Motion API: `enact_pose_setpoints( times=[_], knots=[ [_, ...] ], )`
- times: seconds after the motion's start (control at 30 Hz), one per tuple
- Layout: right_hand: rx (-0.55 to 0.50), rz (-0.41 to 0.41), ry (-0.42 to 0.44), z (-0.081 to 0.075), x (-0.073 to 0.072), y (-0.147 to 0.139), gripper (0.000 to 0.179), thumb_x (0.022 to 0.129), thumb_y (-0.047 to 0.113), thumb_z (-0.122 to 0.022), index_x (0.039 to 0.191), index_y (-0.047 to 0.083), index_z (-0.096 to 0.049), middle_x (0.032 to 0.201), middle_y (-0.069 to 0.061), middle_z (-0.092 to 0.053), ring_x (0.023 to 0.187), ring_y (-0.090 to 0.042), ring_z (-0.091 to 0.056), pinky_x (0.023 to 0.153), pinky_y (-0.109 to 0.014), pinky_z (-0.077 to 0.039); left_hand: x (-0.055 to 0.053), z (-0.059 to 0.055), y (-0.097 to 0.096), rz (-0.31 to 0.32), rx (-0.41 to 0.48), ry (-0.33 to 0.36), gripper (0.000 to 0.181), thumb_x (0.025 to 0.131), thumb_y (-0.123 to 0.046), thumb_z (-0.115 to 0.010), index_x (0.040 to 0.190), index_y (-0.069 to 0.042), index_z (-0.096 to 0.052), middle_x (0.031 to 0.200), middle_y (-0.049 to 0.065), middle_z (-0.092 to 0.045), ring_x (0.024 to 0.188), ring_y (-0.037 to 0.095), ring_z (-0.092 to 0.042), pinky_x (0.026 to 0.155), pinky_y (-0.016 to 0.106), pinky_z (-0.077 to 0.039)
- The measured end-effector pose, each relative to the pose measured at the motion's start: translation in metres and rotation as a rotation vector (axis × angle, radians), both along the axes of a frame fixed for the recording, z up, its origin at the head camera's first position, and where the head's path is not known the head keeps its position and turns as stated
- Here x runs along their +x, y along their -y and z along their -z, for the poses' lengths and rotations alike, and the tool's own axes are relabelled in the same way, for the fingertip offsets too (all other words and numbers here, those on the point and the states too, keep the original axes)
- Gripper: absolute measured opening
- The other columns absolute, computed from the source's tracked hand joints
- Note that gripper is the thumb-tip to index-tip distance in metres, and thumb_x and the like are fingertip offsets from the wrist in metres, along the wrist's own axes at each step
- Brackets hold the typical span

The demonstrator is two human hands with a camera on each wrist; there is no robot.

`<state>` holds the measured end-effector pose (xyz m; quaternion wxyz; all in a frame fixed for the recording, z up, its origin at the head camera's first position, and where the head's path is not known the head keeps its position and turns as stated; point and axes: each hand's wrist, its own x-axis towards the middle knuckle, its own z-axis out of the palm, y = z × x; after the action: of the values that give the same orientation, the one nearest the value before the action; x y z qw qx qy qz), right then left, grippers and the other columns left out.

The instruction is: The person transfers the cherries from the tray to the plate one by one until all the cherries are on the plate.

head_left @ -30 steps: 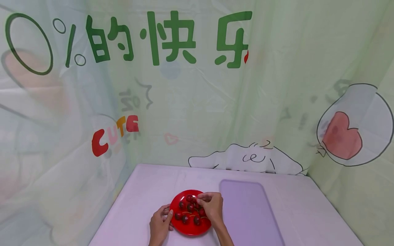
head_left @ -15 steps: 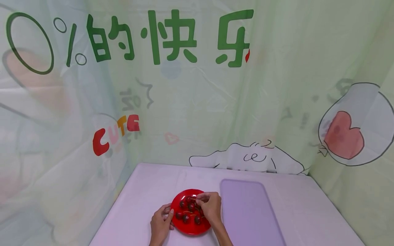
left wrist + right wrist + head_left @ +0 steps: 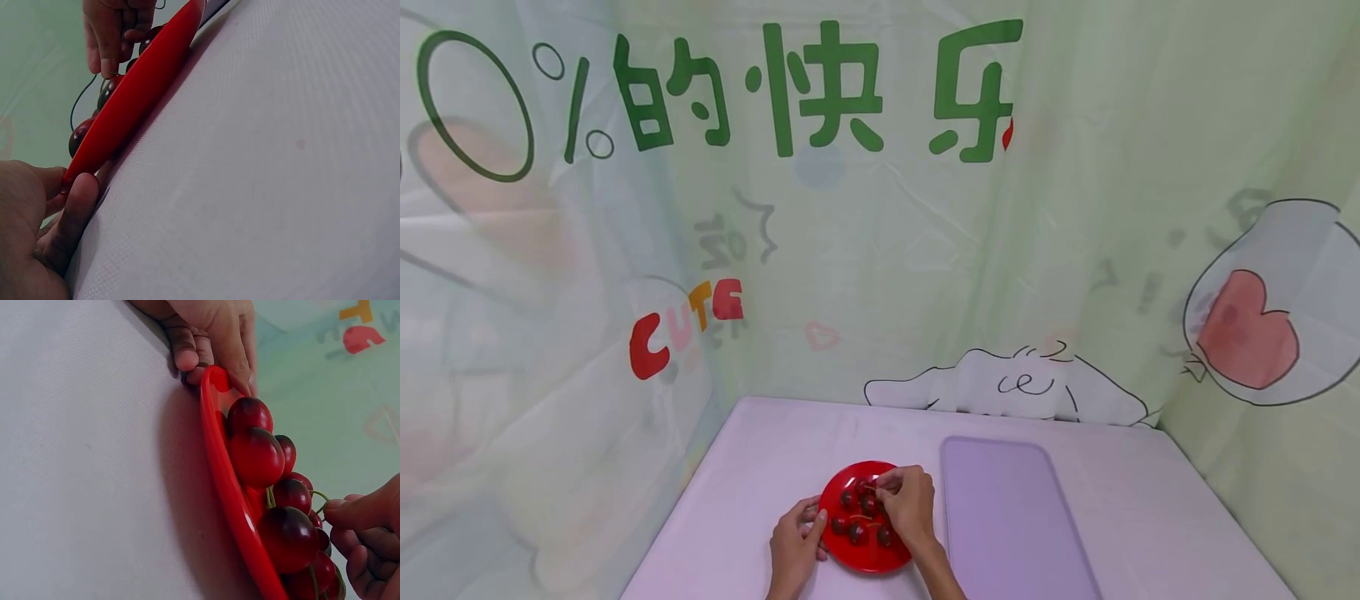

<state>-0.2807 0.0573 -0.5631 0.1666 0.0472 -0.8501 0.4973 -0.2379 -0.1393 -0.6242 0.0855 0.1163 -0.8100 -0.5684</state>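
A red plate holds several dark red cherries with thin green stems. At the plate's left rim my left hand grips the edge; the left wrist view shows fingertips on both sides of the red rim. Over the plate's right part is my right hand. In the right wrist view, the thumb and forefinger of the right hand pinch a curved green cherry stem above the fruit. Which cherry that stem belongs to is hard to tell. The right hand hides some cherries in the head view.
A pale purple tray lies on the white table just right of the plate. Printed curtains stand behind the table and along its sides.
My right hand has shifted slightly left over the plate, with its fingers still together at the stems. The left hand keeps its grip on the rim. The head view has shifted a little.
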Motion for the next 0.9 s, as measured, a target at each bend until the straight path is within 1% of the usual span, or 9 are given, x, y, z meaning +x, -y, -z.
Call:
enact_pose_setpoints(
  times=[0.1, 0.27, 0.43, 0.63, 0.8, 0.9],
  knots=[
    [0.003, -0.003, 0.005, 0.0, 0.002, 0.0, 0.013, 0.083, -0.008, -0.088, 0.084, 0.005, -0.085, 0.076, -0.006, -0.081, 0.068, -0.009, -0.072, 0.067, -0.026, -0.067, 0.0, 0.001, 0.0, 0.004, 0.002, -0.002, 0.037, 0.107, -0.015, -0.071, 0.142, -0.003, -0.068, 0.109, 0.012, -0.078, 0.053, 0.014, -0.066, 0.053, 0.024, -0.06],
    [0.014, -0.025, 0.028, 0.0, 0.003, -0.002, 0.012, 0.084, -0.005, -0.09, 0.091, 0.004, -0.086, 0.082, -0.008, -0.082, 0.073, -0.012, -0.074, 0.071, -0.028, -0.068, 0.0, 0.002, 0.002, 0.022, 0.002, -0.024, 0.037, 0.107, -0.015, -0.071, 0.142, -0.003, -0.068, 0.113, 0.016, -0.079, 0.052, 0.014, -0.067, 0.053, 0.025, -0.061],
    [0.014, -0.034, 0.027, -0.002, 0.004, -0.005, 0.013, 0.084, -0.004, -0.09, 0.094, 0.003, -0.087, 0.084, -0.009, -0.083, 0.073, -0.013, -0.073, 0.069, -0.027, -0.067, 0.0, 0.003, 0.002, 0.027, 0.004, -0.033, 0.037, 0.107, -0.015, -0.071, 0.142, -0.003, -0.068, 0.114, 0.017, -0.079, 0.052, 0.014, -0.067, 0.053, 0.024, -0.061],
    [-0.012, -0.002, 0.011, -0.006, 0.006, -0.013, 0.016, 0.083, -0.002, -0.091, 0.097, 0.002, -0.086, 0.086, -0.01, -0.084, 0.073, -0.014, -0.075, 0.067, -0.024, -0.066, 0.0, 0.0, 0.002, 0.017, -0.002, -0.069, 0.036, 0.106, -0.014, -0.072, 0.14, -0.003, -0.069, 0.113, 0.019, -0.079, 0.05, 0.013, -0.066, 0.051, 0.025, -0.06],
    [-0.063, 0.038, 0.016, -0.008, 0.008, -0.023, 0.015, 0.084, -0.001, -0.092, 0.097, 0.002, -0.087, 0.084, -0.009, -0.083, 0.073, -0.013, -0.073, 0.065, -0.02, -0.061, 0.002, -0.002, 0.001, 0.006, -0.009, -0.038, 0.036, 0.107, -0.015, -0.071, 0.141, -0.003, -0.069, 0.114, 0.018, -0.079, 0.05, 0.013, -0.066, 0.052, 0.023, -0.059],
    [-0.065, 0.079, -0.005, -0.009, 0.01, -0.031, 0.011, 0.085, 0.002, -0.091, 0.095, 0.005, -0.087, 0.083, -0.007, -0.083, 0.073, -0.01, -0.071, 0.065, -0.018, -0.057, 0.003, -0.002, -0.001, -0.002, -0.006, -0.02, 0.037, 0.107, -0.016, -0.071, 0.142, -0.004, -0.069, 0.115, 0.018, -0.079, 0.051, 0.014, -0.066, 0.053, 0.022, -0.059]
  ],
)
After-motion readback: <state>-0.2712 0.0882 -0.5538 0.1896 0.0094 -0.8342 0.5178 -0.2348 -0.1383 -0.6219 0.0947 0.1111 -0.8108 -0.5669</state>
